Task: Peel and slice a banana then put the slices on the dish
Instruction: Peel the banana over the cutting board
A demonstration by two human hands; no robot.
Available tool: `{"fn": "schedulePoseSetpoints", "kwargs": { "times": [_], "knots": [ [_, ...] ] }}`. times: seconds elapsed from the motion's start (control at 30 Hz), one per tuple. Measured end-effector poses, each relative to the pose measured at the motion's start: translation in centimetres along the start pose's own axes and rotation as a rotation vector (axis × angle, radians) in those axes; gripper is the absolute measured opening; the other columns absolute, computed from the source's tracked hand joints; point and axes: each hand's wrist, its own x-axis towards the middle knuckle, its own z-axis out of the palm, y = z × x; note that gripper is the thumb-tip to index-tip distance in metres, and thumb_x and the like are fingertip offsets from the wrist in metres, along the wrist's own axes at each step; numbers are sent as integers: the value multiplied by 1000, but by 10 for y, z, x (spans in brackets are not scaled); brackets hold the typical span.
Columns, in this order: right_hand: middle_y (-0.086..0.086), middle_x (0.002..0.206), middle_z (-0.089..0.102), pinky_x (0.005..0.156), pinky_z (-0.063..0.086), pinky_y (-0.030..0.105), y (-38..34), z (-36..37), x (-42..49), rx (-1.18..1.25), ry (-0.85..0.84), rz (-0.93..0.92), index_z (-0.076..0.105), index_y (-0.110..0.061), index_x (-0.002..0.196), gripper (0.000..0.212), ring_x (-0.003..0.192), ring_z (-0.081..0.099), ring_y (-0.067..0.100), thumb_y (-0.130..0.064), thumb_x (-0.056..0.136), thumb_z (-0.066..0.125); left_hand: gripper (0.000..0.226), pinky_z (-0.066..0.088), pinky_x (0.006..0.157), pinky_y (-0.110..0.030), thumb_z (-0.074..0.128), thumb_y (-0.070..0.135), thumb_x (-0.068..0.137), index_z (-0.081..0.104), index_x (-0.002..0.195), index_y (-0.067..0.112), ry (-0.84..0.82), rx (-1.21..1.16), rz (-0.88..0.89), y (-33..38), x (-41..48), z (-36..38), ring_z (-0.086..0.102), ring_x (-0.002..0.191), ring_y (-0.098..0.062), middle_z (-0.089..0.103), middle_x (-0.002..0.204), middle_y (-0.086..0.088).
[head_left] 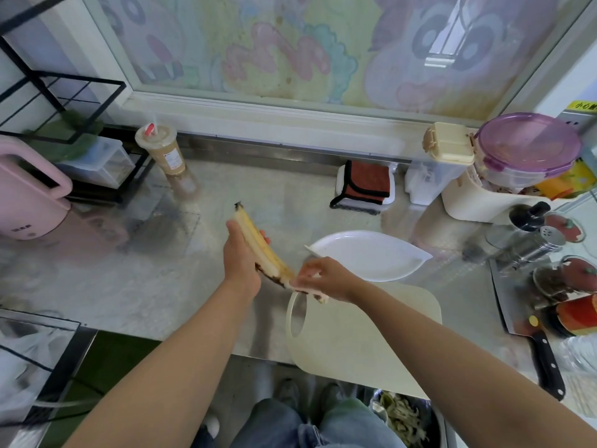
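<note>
My left hand [240, 253] grips a yellow banana [258, 245] above the steel counter, its dark tip pointing away from me. My right hand [323, 276] pinches a strip of peel [308, 291] at the near end of the fruit and holds it pulled away, with pale flesh showing along the top. A white leaf-shaped dish [368, 255] lies just right of the hands. A cream cutting board [361, 334] sits below my right hand at the counter's front edge. A cleaver [529, 328] with a black handle lies at the right.
A pink kettle [29, 192] and a black wire rack [58, 101] stand at the left, an iced drink cup [163, 150] behind. Containers, jars and shakers [529, 234] crowd the right side. A folded cloth [365, 185] lies at the back. A waste bin [407, 418] is below the counter.
</note>
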Motion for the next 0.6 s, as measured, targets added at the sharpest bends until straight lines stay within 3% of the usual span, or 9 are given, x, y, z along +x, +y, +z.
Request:
{"fn": "schedulePoseSetpoints", "kwargs": {
  "times": [0.1,0.2,0.33,0.4,0.5,0.6],
  "knots": [
    [-1,103,69,89,51,33,-22,-12,5,314,210,-84,67,-18,109,41,95,64,13,-52,89,56,47,50,67,-26,31,49,100,47,119,9,-153,402,130,-1,-11,5,61,76,-18,62,90,-9],
    [4,97,71,81,53,30,-47,-26,14,606,275,-25,69,-10,104,44,84,66,16,-49,91,55,36,51,65,-24,35,42,101,44,111,9,-315,577,205,-5,-23,8,61,79,-20,63,96,-13],
    [5,80,69,70,51,26,-47,-28,16,694,273,76,68,-5,92,36,74,62,15,-39,84,70,35,50,76,-48,37,52,95,45,100,19,-398,682,275,-12,-27,6,61,85,-34,62,95,-17],
    [7,80,68,73,52,26,-42,-30,15,789,238,124,69,-2,95,34,74,63,16,-33,82,73,33,47,72,-45,36,58,90,45,93,26,-411,746,323,-15,-29,4,58,82,-27,61,90,-8],
    [9,80,70,77,54,27,-37,-34,13,850,180,155,70,0,93,27,72,66,16,-25,84,73,26,41,69,-31,37,50,94,46,94,26,-407,787,387,-19,-31,0,51,72,-7,54,81,11],
    [12,80,71,74,57,25,-36,-34,11,802,191,126,70,4,93,23,69,67,17,-19,87,69,34,43,73,-34,35,53,93,49,101,24,-394,822,395,-20,-32,-3,54,79,-10,57,87,11]
  ]
}}
